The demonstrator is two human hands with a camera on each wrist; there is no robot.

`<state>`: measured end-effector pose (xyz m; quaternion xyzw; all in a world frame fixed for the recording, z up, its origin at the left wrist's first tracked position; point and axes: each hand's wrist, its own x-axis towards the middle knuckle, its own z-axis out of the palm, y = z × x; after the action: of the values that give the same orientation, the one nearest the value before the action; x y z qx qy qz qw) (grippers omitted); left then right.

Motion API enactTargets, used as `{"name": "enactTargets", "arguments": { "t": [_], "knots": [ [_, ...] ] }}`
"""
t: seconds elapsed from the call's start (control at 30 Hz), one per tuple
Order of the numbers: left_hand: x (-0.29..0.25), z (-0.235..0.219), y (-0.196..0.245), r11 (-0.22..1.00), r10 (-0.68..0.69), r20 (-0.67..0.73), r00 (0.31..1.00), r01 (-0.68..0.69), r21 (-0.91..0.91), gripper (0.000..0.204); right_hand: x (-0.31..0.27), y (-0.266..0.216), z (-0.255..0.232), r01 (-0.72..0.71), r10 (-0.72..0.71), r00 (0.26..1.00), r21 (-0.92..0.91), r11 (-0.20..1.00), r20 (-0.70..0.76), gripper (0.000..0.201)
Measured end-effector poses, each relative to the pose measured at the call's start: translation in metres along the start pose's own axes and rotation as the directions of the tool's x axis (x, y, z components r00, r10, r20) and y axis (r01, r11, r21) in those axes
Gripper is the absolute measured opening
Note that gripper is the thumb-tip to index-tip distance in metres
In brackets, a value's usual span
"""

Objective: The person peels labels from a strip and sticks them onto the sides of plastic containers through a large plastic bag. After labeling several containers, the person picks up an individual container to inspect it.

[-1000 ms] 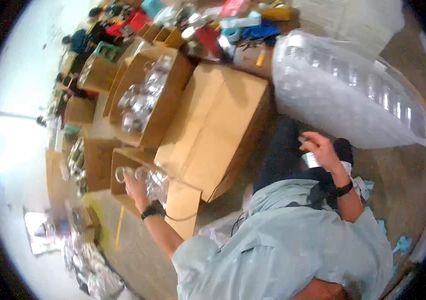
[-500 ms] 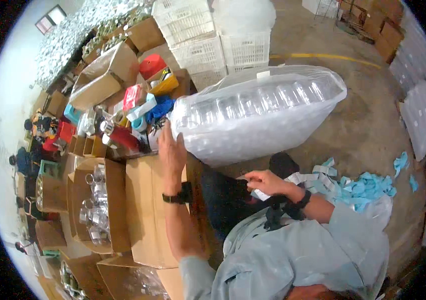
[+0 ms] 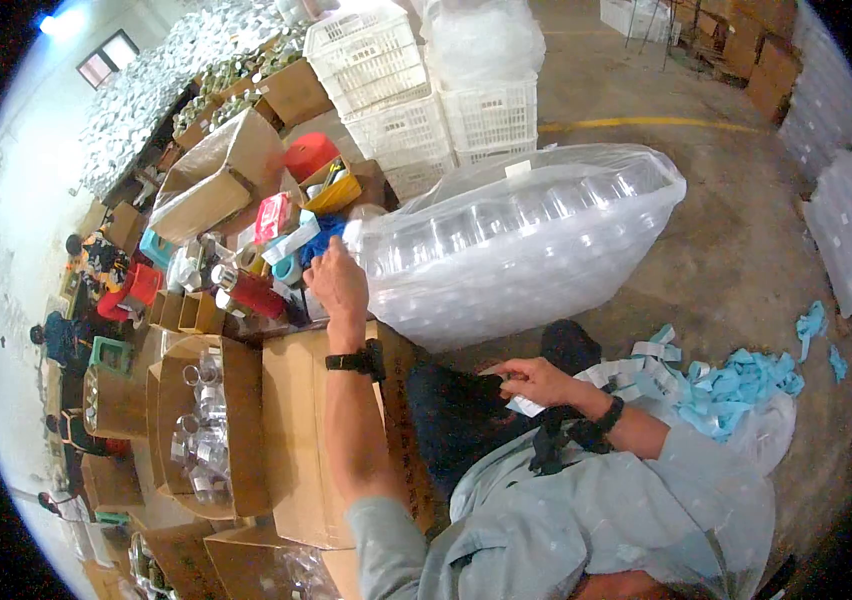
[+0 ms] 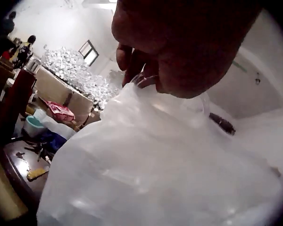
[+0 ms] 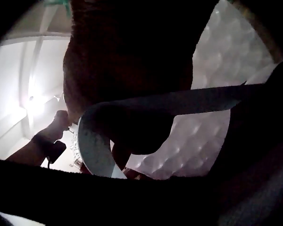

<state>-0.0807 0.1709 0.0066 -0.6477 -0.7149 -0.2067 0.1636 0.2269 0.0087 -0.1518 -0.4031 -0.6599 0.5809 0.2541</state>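
Note:
My left hand (image 3: 338,283) is at the left end of a big clear plastic bag (image 3: 506,275) packed with rows of clear jars. In the left wrist view, its curled fingers (image 4: 124,56) hold a clear jar (image 4: 144,81) by the curved rim at the top of the bag; the rest of the jar is hidden. Over my dark-trousered lap, my right hand (image 3: 538,382) pinches a pale strip of label tape (image 3: 611,376). The right wrist view shows this strip (image 5: 95,143) looping past dark, shadowed fingers.
A closed carton (image 3: 301,440) lies below my left forearm. Beside it stands an open carton (image 3: 246,470) of clear jars. A red flask (image 3: 254,295) is on the cluttered table. White crates (image 3: 401,130) are stacked behind. Crumpled blue strips (image 3: 741,385) lie on the floor.
My left hand has left the small carton of clear jars and moved over to the bag's end. My right hand still holds the strip above the lap. The head view has turned right.

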Motion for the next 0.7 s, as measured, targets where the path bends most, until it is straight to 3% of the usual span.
{"name": "enactTargets", "arguments": {
  "t": [0.03,0.07,0.1,0.13,0.2,0.23,0.3,0.37,0.4,0.43,0.47,0.53,0.6,0.63,0.7],
  "knots": [
    [0.0,-0.003,0.0,0.99,-0.105,-0.005,0.994,0.104,-0.093,0.029,0.003,-0.005,0.002,0.05,-0.05,0.999,-0.017,0.999,-0.001,0.04],
    [-0.005,0.001,-0.007,0.99,-0.107,0.0,0.994,0.107,-0.09,0.029,0.004,-0.01,0.002,0.047,-0.047,0.999,-0.014,0.999,0.002,0.04],
    [-0.014,0.007,-0.019,0.857,-0.21,-0.058,0.976,0.155,-0.491,0.034,0.009,-0.015,0.0,0.049,-0.049,0.999,-0.03,0.998,-0.003,0.041],
    [-0.026,0.01,-0.028,0.573,-0.328,-0.068,0.942,0.141,-0.808,0.038,0.013,-0.024,-0.003,0.051,-0.051,0.999,-0.047,0.998,-0.006,0.042],
    [-0.062,-0.018,-0.024,0.409,-0.339,-0.17,0.925,-0.018,-0.912,0.038,0.022,-0.041,-0.01,0.094,-0.094,0.996,0.011,0.996,0.004,0.047],
    [-0.083,-0.023,-0.029,0.367,-0.355,-0.208,0.911,-0.068,-0.928,0.035,0.025,-0.061,-0.017,0.062,-0.061,0.998,-0.006,0.998,0.008,0.05],
    [-0.141,-0.038,-0.044,0.371,-0.487,0.053,0.872,0.261,-0.892,0.032,0.043,-0.072,-0.027,0.031,-0.031,0.999,-0.003,1.0,0.008,0.056],
    [-0.213,-0.011,-0.075,0.23,-0.621,0.148,0.769,0.36,-0.904,0.031,0.064,-0.078,-0.033,0.097,-0.097,0.994,-0.002,0.995,-0.048,0.06],
    [-0.249,-0.014,-0.089,0.311,-0.588,0.105,0.802,0.344,-0.886,0.031,0.071,-0.088,-0.037,0.112,-0.114,0.992,-0.033,0.993,-0.051,0.062],
    [-0.296,-0.002,-0.113,0.358,-0.682,0.05,0.73,0.392,-0.847,0.033,0.078,-0.097,-0.041,0.128,-0.131,0.99,-0.064,0.99,-0.055,0.064],
    [-0.315,-0.04,-0.112,0.399,-0.724,0.183,0.665,0.62,-0.676,0.032,0.086,-0.107,-0.046,0.142,-0.148,0.987,-0.095,0.985,-0.058,0.066],
    [-0.375,-0.071,-0.144,0.33,-0.854,0.167,0.492,0.762,-0.557,0.03,0.099,-0.12,-0.041,0.22,-0.225,0.97,-0.057,0.974,-0.097,0.067],
    [-0.446,-0.09,-0.188,0.289,-0.911,0.005,0.412,0.646,-0.706,0.026,0.111,-0.123,-0.042,0.225,-0.229,0.97,-0.053,0.973,-0.082,0.07],
    [-0.503,-0.095,-0.24,0.481,-0.866,-0.156,0.474,0.711,-0.513,0.025,0.116,-0.126,-0.044,0.229,-0.235,0.966,-0.066,0.971,-0.105,0.074],
    [-0.538,-0.149,-0.268,0.428,-0.9,-0.14,0.413,0.777,-0.461,0.022,0.138,-0.116,-0.044,0.204,-0.217,0.974,-0.172,0.964,-0.063,0.074]
  ]
}}
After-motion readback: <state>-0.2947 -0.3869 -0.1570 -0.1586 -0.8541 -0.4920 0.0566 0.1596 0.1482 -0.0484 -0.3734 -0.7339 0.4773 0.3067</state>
